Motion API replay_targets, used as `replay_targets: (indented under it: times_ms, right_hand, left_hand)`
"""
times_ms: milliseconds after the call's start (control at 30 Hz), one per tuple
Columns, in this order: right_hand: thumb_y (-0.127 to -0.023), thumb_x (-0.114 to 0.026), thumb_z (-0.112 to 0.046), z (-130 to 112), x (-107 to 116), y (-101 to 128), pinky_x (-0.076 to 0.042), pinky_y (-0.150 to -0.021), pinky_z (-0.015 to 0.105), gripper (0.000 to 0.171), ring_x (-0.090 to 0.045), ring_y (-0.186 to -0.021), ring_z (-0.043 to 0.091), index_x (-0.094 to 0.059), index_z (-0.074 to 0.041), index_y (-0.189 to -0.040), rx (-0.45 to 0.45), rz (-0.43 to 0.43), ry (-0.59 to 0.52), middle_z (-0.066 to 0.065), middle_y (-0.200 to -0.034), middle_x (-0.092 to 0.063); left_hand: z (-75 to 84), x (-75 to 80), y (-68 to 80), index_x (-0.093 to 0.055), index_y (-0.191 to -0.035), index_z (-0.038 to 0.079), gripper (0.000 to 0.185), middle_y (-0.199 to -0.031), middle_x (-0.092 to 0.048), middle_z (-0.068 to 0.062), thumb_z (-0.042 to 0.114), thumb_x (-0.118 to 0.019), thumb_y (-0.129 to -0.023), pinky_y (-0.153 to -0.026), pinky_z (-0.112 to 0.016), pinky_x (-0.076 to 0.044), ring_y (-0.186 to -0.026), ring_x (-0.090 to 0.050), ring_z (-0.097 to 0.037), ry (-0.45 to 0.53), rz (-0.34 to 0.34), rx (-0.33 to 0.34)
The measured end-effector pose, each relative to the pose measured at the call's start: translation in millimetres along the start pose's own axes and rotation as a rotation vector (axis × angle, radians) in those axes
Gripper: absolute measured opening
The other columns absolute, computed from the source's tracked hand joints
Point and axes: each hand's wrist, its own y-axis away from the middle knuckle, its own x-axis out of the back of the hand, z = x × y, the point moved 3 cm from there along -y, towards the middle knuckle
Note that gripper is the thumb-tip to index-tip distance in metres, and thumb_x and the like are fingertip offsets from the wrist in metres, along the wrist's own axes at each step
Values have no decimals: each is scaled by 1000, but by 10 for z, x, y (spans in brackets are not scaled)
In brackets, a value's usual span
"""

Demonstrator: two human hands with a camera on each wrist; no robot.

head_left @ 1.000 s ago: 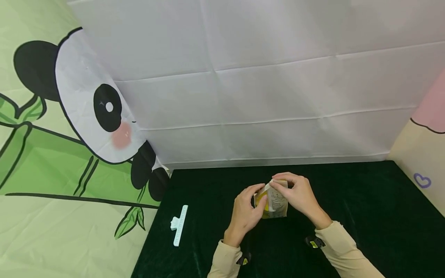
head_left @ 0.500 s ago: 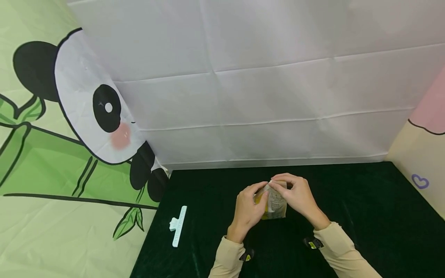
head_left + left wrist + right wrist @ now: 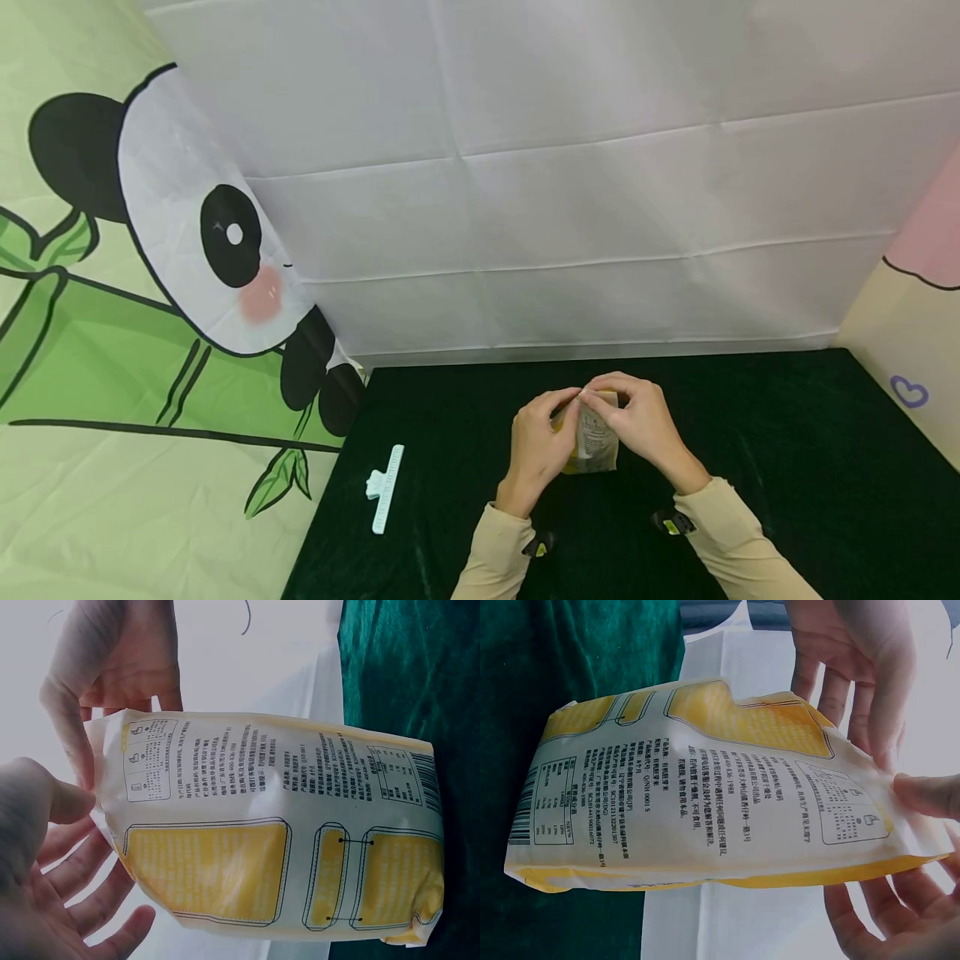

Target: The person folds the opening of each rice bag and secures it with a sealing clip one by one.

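Observation:
A white and yellow food packet (image 3: 596, 442) with printed text stands upright on the dark green table, between both hands. My left hand (image 3: 538, 446) pinches its top edge between thumb and fingers. Close beside it, my right hand (image 3: 633, 421) pinches the same edge, and the two thumbs nearly meet. The left wrist view shows the packet (image 3: 300, 802) full length, its top edge under the left thumb (image 3: 71, 802). From the right wrist, the packet's (image 3: 690, 787) barcode and text side shows, with the right thumb (image 3: 926, 793) pressed on the top corner.
A pale blue bag clip (image 3: 386, 489) lies at the left of the green table (image 3: 750, 500). White cloth (image 3: 570, 208) hangs behind the table. Printed panda cloth (image 3: 187, 250) covers the left side, and a cream and pink panel (image 3: 907, 358) stands at the right.
My left hand has shifted slightly right along the packet's top edge, bringing its fingertips up against the right hand's. The right hand and the bag clip stay almost where they were.

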Motion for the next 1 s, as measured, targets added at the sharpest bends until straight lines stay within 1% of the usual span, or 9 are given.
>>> replay_targets:
  times_ms: [133, 333, 400, 500, 567, 600, 633, 800, 1000]
  right_hand:
    - [-100, -75, -15, -21, 4, -1, -59, -90, 61, 10, -74, -103, 33, -82, -10, -104, 8, -9, 22, 8, -106, -81]
    - [-101, -73, -12, -48, -5, 8, -60, -90, 59, 10, -74, -105, 32, -79, -9, -108, 38, -21, 39, 10, -110, -80]
    - [-102, -72, -12, -54, -7, 13, -61, -82, 54, 12, -73, -96, 30, -79, -8, -111, 46, -27, 43, 11, -114, -79]
    - [-101, -72, -12, -59, -9, 16, -61, -79, 50, 15, -73, -96, 30, -79, -7, -113, 74, -22, 67, 12, -116, -79]
    - [-101, -72, -11, -65, -6, 17, -60, -78, 49, 14, -73, -95, 30, -79, -8, -112, 90, -18, 76, 11, -115, -79]
    - [-100, -73, -11, -68, -6, 15, -61, -81, 50, 13, -74, -101, 30, -80, -8, -110, 101, -12, 85, 10, -113, -79]
    - [-100, -73, -11, -72, -5, 15, -61, -84, 50, 12, -74, -103, 30, -80, -8, -109, 109, -8, 91, 10, -112, -79]
    - [-99, -74, -9, -80, -16, 6, -63, -80, 47, 10, -75, -97, 26, -80, -9, -106, 122, -4, 97, 7, -108, -79]
    - [-99, -73, -10, -94, -41, 12, -65, -82, 50, 9, -76, -94, 27, -80, -9, -106, 144, 3, 156, 7, -106, -79]
  left_hand:
    - [4, -20, -19, -78, -118, 10, 24, -114, -80, -4, 25, -62, -109, -88, -37, -63, -101, -76, -16, -3, 11, 18]
    - [-6, -42, -35, -79, -114, 10, 21, -111, -81, -5, 23, -64, -107, -87, -40, -64, -99, -76, -16, 3, 22, 49]
    - [-11, -49, -38, -79, -112, 10, 20, -110, -81, -5, 22, -65, -107, -86, -42, -64, -97, -76, -16, 7, 27, 55]
    - [-19, -59, -43, -79, -111, 10, 18, -109, -81, -5, 21, -66, -106, -84, -42, -64, -96, -76, -16, 6, 38, 61]
    - [-22, -66, -47, -80, -110, 10, 17, -108, -81, -4, 21, -67, -105, -83, -42, -64, -95, -76, -16, 6, 46, 65]
    - [-23, -68, -49, -80, -109, 11, 16, -108, -81, -4, 20, -67, -105, -82, -40, -64, -94, -76, -15, 4, 49, 68]
    - [-23, -70, -50, -80, -109, 11, 16, -107, -82, -4, 20, -68, -105, -82, -39, -64, -94, -76, -15, 1, 53, 71]
    - [-24, -73, -52, -80, -109, 12, 16, -107, -82, -3, 21, -68, -105, -79, -34, -62, -91, -75, -13, -4, 53, 87]
    - [-13, -49, -35, -80, -112, 11, 17, -109, -81, -4, 21, -67, -106, -80, -38, -64, -93, -75, -14, 13, 34, 94]
